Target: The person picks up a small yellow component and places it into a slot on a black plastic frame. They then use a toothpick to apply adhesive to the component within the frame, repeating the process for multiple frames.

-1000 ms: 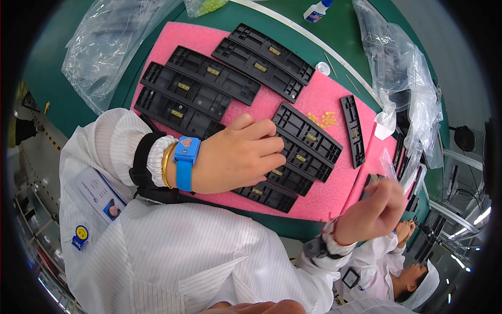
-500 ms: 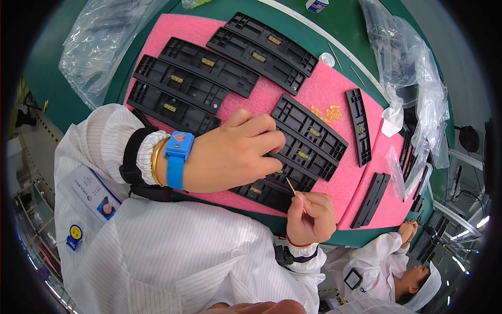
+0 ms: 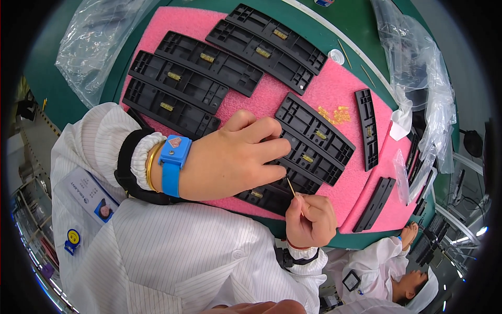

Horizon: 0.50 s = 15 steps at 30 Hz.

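My left hand (image 3: pixel 238 157), a blue wrist strap (image 3: pixel 174 157) at its wrist, lies over curved black plastic parts with its fingers bent down; the thumb and whatever the fingers grip are hidden. My right hand (image 3: pixel 311 220) pinches a thin wooden stick (image 3: pixel 291 187) between thumb and fingers. The stick's tip points up beside my left index fingertip, above the black plastic part (image 3: pixel 272 200) closest to me. Small yellow-green cylinders sit in the ribbed parts, one such cylinder (image 3: pixel 256 194) in this near part and another cylinder (image 3: pixel 307 158) in the part beyond.
More black parts (image 3: pixel 209 70) lie on pink foam (image 3: pixel 251 104) to the left and back. Loose yellow pieces (image 3: pixel 334 115) are heaped at the right, near a narrow curved part (image 3: pixel 367 131). Beyond stand a small white cup (image 3: pixel 336 56) and plastic bags (image 3: pixel 413 63). A co-worker (image 3: pixel 376 267) sits at lower right.
The view has shifted slightly, so the parts appear a little displaced. My left hand stays over the parts; my right hand keeps its pinch on the stick near the left index fingertip.
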Each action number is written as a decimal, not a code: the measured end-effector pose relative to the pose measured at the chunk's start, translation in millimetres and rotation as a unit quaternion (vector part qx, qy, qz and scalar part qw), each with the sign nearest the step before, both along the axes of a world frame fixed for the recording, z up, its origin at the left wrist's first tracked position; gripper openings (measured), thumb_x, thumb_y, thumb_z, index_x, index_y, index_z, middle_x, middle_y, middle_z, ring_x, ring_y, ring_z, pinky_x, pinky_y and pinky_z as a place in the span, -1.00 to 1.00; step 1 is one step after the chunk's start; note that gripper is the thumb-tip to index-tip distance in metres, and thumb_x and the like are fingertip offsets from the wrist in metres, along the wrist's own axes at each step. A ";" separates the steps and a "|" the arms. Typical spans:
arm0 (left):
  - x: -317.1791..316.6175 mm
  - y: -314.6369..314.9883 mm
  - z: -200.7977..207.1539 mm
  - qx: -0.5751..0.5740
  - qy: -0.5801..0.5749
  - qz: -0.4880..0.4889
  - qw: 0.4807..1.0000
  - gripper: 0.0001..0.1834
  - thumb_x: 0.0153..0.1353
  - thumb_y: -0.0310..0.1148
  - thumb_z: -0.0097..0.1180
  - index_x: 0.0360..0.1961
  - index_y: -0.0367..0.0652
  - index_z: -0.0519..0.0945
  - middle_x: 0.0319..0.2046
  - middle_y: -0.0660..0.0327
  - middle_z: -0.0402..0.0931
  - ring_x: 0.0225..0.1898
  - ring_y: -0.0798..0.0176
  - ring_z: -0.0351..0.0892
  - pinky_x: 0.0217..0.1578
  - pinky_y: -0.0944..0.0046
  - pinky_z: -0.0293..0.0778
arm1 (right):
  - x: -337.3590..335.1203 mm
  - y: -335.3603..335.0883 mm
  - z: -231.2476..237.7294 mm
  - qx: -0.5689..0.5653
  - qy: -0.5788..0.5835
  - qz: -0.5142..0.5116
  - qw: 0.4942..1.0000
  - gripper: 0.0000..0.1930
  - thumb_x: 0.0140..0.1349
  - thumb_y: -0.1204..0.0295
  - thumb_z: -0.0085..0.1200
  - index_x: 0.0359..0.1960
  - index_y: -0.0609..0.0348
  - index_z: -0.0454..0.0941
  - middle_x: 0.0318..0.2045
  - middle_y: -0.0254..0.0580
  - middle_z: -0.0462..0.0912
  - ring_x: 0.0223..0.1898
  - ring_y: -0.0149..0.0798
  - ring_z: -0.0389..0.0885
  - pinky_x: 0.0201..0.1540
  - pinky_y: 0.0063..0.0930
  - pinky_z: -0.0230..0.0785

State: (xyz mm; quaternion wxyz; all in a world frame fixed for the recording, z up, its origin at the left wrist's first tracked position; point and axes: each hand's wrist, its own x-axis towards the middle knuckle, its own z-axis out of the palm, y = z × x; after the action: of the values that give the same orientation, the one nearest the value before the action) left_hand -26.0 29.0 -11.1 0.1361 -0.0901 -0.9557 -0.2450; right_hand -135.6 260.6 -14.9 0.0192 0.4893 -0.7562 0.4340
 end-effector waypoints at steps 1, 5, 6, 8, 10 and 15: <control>0.0 0.1 0.7 0.001 -0.001 0.000 1.000 -0.68 0.05 -0.28 0.31 -0.12 0.10 0.79 0.04 0.35 0.56 0.17 0.10 0.46 0.16 0.02 0.28 | -0.1 0.0 0.2 0.005 0.002 0.002 1.000 -0.74 0.09 0.67 0.50 -0.40 0.21 0.58 -0.44 -0.11 0.73 -0.46 -0.17 0.76 -0.45 -0.41 0.61; -0.1 -0.2 0.5 -0.002 -0.009 0.007 1.000 -0.70 0.05 -0.28 0.30 -0.13 0.12 0.79 0.03 0.37 0.56 0.17 0.11 0.45 0.17 0.02 0.26 | -0.2 -1.3 1.1 0.013 0.008 0.005 1.000 -0.74 0.08 0.68 0.51 -0.39 0.20 0.58 -0.43 -0.12 0.73 -0.46 -0.18 0.77 -0.45 -0.41 0.61; 0.0 -0.3 0.1 0.000 -0.009 0.007 1.000 -0.70 0.05 -0.28 0.30 -0.13 0.12 0.79 0.03 0.37 0.56 0.18 0.11 0.45 0.17 0.02 0.26 | -0.2 -1.2 0.7 0.012 0.011 0.006 1.000 -0.74 0.08 0.68 0.51 -0.39 0.20 0.59 -0.43 -0.13 0.73 -0.46 -0.18 0.77 -0.45 -0.41 0.61; -0.2 -0.4 0.8 0.004 -0.015 0.006 1.000 -0.70 0.05 -0.28 0.30 -0.13 0.12 0.79 0.03 0.37 0.55 0.18 0.11 0.45 0.16 0.03 0.26 | -0.2 -1.4 0.8 0.011 0.012 0.006 1.000 -0.74 0.07 0.68 0.51 -0.39 0.20 0.59 -0.43 -0.13 0.73 -0.46 -0.18 0.77 -0.45 -0.42 0.61; -0.1 -0.8 1.3 0.008 -0.019 0.005 1.000 -0.70 0.06 -0.28 0.29 -0.13 0.12 0.79 0.03 0.36 0.55 0.18 0.11 0.44 0.16 0.03 0.26 | -0.1 -1.9 2.4 0.015 0.013 0.003 1.000 -0.74 0.07 0.68 0.51 -0.39 0.20 0.59 -0.43 -0.14 0.73 -0.46 -0.18 0.76 -0.45 -0.42 0.61; 0.0 -0.3 0.9 0.004 -0.019 0.001 1.000 -0.68 0.06 -0.27 0.28 -0.11 0.13 0.78 0.04 0.35 0.54 0.19 0.11 0.43 0.15 0.03 0.25 | -0.6 -1.8 0.7 0.014 0.012 0.004 1.000 -0.74 0.06 0.69 0.51 -0.39 0.21 0.60 -0.44 -0.14 0.72 -0.47 -0.18 0.76 -0.45 -0.42 0.61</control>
State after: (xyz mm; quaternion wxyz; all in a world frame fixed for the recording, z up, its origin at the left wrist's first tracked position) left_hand -25.9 28.7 -10.2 0.1182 -0.0835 -0.9572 -0.2507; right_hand -136.2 258.7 -14.2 0.0193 0.4976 -0.7601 0.4174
